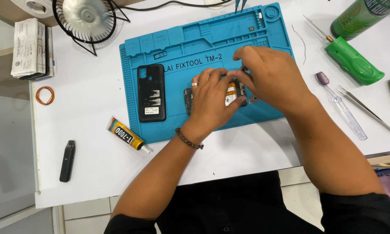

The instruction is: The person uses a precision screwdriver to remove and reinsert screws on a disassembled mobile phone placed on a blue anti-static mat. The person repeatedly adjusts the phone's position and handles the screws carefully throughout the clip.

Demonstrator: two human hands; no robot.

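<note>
On the blue repair mat (169, 43) lies an opened phone (234, 93), its insides facing up and mostly hidden under my hands. My left hand (210, 102), with a ring and a bead bracelet, presses down on the phone's left part. Over the phone's upper right end, my right hand (268, 76) has its fingertips pinched; whether they hold a small part I cannot tell. The phone's black back cover (151, 92) lies apart on the mat's left side.
A yellow glue tube (127, 135) and a small black device (67, 160) lie at the left on the white table (82, 99). At the right are a toothbrush (340, 106), tweezers (364, 108), a green tool (353, 60) and a green can (364, 15). A small fan (87, 17) stands at the back.
</note>
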